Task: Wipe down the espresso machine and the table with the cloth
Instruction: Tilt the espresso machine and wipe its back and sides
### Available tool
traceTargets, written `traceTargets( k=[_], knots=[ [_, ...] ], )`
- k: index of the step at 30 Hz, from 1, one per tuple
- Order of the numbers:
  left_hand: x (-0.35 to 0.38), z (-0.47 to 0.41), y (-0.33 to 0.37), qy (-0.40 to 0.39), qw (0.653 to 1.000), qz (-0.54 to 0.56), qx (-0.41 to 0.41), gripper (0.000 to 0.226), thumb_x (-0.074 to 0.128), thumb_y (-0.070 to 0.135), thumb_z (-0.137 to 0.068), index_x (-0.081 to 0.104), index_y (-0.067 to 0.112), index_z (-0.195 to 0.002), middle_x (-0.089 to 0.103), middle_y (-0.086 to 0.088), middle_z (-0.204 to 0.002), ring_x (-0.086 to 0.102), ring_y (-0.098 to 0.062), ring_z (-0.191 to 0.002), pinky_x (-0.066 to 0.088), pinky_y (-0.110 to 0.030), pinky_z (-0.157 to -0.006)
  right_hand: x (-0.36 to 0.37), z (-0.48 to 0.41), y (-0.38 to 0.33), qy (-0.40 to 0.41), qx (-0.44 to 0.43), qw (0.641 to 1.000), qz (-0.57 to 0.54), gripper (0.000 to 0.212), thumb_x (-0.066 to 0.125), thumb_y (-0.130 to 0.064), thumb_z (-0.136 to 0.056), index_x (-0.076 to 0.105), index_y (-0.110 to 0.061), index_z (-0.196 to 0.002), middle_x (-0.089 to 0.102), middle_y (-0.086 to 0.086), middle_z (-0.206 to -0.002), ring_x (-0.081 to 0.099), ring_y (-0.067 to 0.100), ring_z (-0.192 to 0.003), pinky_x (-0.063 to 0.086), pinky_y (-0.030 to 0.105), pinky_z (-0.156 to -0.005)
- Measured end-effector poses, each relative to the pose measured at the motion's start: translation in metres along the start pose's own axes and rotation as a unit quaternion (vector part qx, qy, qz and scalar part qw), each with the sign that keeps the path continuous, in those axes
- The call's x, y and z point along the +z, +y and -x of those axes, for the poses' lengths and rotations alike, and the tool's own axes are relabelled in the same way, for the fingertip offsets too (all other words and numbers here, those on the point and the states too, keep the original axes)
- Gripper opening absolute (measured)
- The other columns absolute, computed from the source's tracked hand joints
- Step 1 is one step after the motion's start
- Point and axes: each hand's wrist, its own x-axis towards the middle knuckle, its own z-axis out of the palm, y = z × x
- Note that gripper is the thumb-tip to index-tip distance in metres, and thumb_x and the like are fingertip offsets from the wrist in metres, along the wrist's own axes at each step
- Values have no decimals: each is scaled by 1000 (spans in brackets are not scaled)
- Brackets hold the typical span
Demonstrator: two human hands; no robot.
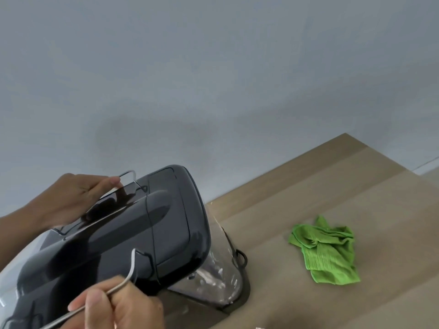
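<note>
A dark grey espresso machine (133, 233) fills the lower left, seen from above, with a clear water tank (218, 276) at its back. My left hand (69, 198) rests on its far side, fingers on a thin metal wire handle (128, 176). Nearer to me, my right hand (118, 305) is closed around the same handle's wire on the near side. A crumpled green cloth (327, 250) lies on the wooden table (332, 186), to the right of the machine, with neither hand touching it.
A plain grey-white wall (213, 67) rises behind the table. The table's far corner (345, 135) sits at the upper right, with floor showing beyond it. A small pale object (261, 327) peeks in at the bottom edge.
</note>
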Motion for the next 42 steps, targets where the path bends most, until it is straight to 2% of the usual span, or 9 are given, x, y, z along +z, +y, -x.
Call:
traceTargets(
  k=[6, 12, 16, 22, 26, 28, 32, 36, 42],
  knots=[
    [6, 1, -5, 36, 999, -9, 14, 46, 33, 54, -90, 75, 33, -88, 48, 15, -35, 44, -10, -52, 35, -27, -59, 18, 3, 20, 45, -52, 994, -80, 37, 42, -74, -81, 64, -44, -76, 71, 8, -76, 67, 22, -80, 53, 40, -81],
    [15, 1, -17, 62, 998, -3, 28, 73, 15, 85, -72, 71, 41, -82, 52, 7, -41, 55, -17, -62, 40, -32, -63, -13, 5, 21, 19, -34, 999, -26, 35, 46, -64, -83, 64, -35, -93, 72, 11, -89, 65, 19, -96, 50, 36, -90],
    [14, 8, -19, 35, 999, 33, -6, 72, 4, 98, -57, 54, 59, -92, 60, 3, -93, 52, -24, -99, 36, -37, -87, -61, 28, 17, -141, 21, 989, -40, 31, 50, -45, -91, 52, -52, -121, 56, 3, -125, 58, 4, -109, 40, 23, -104],
    [14, 44, 22, 38, 996, 75, 14, 66, 15, 98, -59, 20, 75, -121, 31, 11, -148, 26, -17, -139, 19, -36, -112, -195, 30, 79, -77, 3, 985, 153, 18, 52, -32, -93, 66, -36, -104, 74, -12, -94, 68, -2, -86, 48, 12, -76],
    [26, 59, 75, -32, 999, -30, 15, 98, 10, 95, -55, 3, 55, -144, 9, 10, -159, 12, -13, -146, 15, -39, -116, -265, 13, 143, 132, -76, 853, 499, 36, 48, -41, -83, 67, -22, -107, 69, 2, -106, 65, 28, -100, 47, 35, -84],
    [32, 61, 88, -34, 997, -68, 2, 103, 9, 95, -54, -2, 50, -146, -2, 14, -160, 5, -11, -147, 14, -41, -116, -283, 10, 168, 106, -16, 779, 618, 48, 59, -50, -72, 57, -28, -116, 60, 11, -120, 57, 39, -110, 49, 53, -76],
    [39, 62, 92, -33, 999, -39, 14, 106, 12, 96, -55, 5, 45, -148, 4, 16, -159, 6, -8, -146, 13, -41, -119, -301, 14, 202, 51, 29, 748, 661, 75, 83, -46, -52, 53, -27, -118, 61, 13, -113, 61, 40, -95, 52, 54, -61],
    [39, 61, 89, -40, 999, 5, -4, 95, 19, 89, -63, 11, 47, -148, 11, 19, -158, 10, -6, -145, 16, -46, -118, -304, -4, 192, 169, 73, 837, 515, 39, 67, -11, -78, 62, -7, -117, 62, 23, -101, 59, 44, -86, 53, 48, -74],
    [41, 65, 94, -16, 1000, 19, -15, 83, 23, 79, -69, 15, 50, -146, 13, 22, -157, 13, -5, -145, 17, -46, -118, -244, -25, 88, 201, 18, 977, 70, 6, 55, -27, -93, 60, -26, -92, 65, -2, -79, 62, 17, -81, 45, 31, -70]
  ],
)
